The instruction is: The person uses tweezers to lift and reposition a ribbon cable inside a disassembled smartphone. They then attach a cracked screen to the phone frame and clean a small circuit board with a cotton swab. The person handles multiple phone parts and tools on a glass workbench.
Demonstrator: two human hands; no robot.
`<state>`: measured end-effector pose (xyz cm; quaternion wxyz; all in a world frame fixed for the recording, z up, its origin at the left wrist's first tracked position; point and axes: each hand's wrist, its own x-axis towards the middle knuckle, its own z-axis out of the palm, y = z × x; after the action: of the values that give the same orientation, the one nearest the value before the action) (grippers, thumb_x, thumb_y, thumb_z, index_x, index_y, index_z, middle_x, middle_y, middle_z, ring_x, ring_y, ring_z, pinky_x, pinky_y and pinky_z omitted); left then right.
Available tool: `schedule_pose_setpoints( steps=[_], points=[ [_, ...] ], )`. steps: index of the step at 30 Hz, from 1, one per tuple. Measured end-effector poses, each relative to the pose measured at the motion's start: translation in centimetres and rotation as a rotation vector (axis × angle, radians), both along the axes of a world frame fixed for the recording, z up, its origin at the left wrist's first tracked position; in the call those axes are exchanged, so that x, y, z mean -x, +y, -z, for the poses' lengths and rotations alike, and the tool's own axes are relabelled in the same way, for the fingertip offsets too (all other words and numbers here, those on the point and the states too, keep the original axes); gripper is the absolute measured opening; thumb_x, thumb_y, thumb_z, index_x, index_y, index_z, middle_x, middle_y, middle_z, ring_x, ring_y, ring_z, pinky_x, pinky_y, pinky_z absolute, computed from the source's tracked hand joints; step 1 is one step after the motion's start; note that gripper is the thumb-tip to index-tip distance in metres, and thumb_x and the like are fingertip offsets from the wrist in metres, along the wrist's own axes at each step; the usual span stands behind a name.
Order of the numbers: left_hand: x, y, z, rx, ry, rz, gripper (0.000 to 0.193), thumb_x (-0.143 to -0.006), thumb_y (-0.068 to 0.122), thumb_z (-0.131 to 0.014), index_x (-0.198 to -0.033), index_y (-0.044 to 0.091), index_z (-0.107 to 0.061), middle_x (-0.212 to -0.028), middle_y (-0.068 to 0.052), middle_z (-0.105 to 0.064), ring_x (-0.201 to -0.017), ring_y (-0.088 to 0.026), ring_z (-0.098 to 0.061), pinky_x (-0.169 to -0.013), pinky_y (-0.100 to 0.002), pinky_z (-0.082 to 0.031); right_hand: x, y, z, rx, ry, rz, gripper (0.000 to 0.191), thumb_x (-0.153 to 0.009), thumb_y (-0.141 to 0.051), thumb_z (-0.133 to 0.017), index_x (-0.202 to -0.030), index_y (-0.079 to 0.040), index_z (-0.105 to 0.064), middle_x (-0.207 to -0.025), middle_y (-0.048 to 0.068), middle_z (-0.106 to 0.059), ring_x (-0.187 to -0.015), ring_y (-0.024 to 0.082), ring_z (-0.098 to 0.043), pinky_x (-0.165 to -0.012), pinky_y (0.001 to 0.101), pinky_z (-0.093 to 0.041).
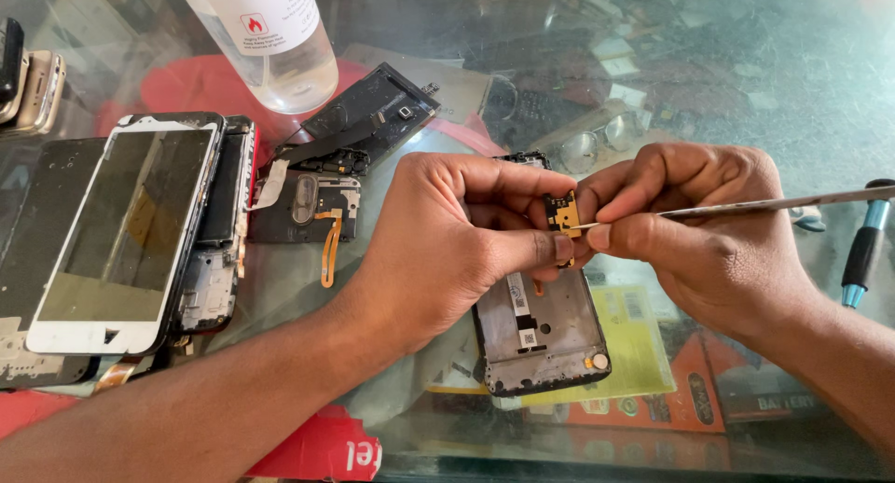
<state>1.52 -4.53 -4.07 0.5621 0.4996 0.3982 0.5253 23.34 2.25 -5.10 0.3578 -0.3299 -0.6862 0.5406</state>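
My left hand (457, 236) pinches a small yellow circuit board (562, 213) between thumb and fingers, above an opened phone frame (541, 329) lying on the glass counter. My right hand (695, 227) grips a thin metal pry tool (746, 205), whose tip touches the small board. The two hands meet fingertip to fingertip over the top end of the frame, which they partly hide.
A white-fronted phone screen (121, 231) and other opened phones lie at left. Loose dark phone parts (359, 124) and one with an orange flex cable (328, 250) sit behind. A clear liquid bottle (275, 45) stands at the back. A blue-handled screwdriver (865, 250) lies at right.
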Motion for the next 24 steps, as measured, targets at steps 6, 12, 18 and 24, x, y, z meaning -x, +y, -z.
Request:
schedule_pose_setpoints(
  steps=[6,12,18,24],
  points=[
    [-0.11,-0.24,-0.19,0.004,0.047,-0.051,0.037,-0.078,0.000,-0.084,-0.112,-0.007,-0.071,-0.083,-0.009,-0.076,-0.066,-0.010,-0.071,-0.056,-0.024,-0.060,-0.03,-0.01,0.05,-0.062,-0.079,0.046,0.007,-0.080,0.014,-0.067,-0.079,0.008,-0.066,-0.096,0.023,-0.076,-0.089,0.024,-0.078,-0.080,0.0384,-0.065],
    [-0.38,-0.38,0.03,-0.106,0.085,-0.082,0.036,-0.080,-0.001,-0.086,-0.113,-0.007,-0.075,-0.091,-0.006,-0.075,-0.077,-0.006,-0.069,-0.069,-0.020,-0.062,0.17,-0.23,-0.20,-0.043,0.039,0.015,0.006,-0.084,0.015,-0.067,-0.085,0.009,-0.066,-0.100,0.025,-0.075,-0.091,0.024,-0.077,-0.083,0.0391,-0.068],
    [-0.33,-0.38,0.23,-0.101,0.088,-0.072,0.037,-0.079,-0.002,-0.085,-0.115,-0.006,-0.075,-0.091,-0.006,-0.076,-0.077,-0.006,-0.071,-0.071,-0.020,-0.063,0.20,-0.44,-0.42,-0.041,0.039,-0.003,0.004,-0.086,0.013,-0.068,-0.085,0.009,-0.066,-0.098,0.025,-0.075,-0.086,0.026,-0.078,-0.080,0.0408,-0.071],
    [-0.31,-0.31,0.31,-0.099,0.099,-0.074,0.036,-0.080,-0.002,-0.084,-0.114,-0.005,-0.076,-0.091,-0.006,-0.077,-0.077,-0.006,-0.072,-0.070,-0.020,-0.064,0.22,-0.41,-0.41,-0.057,0.012,0.000,0.004,-0.086,0.012,-0.070,-0.086,0.008,-0.068,-0.100,0.023,-0.075,-0.089,0.024,-0.078,-0.082,0.0402,-0.065]
  ],
)
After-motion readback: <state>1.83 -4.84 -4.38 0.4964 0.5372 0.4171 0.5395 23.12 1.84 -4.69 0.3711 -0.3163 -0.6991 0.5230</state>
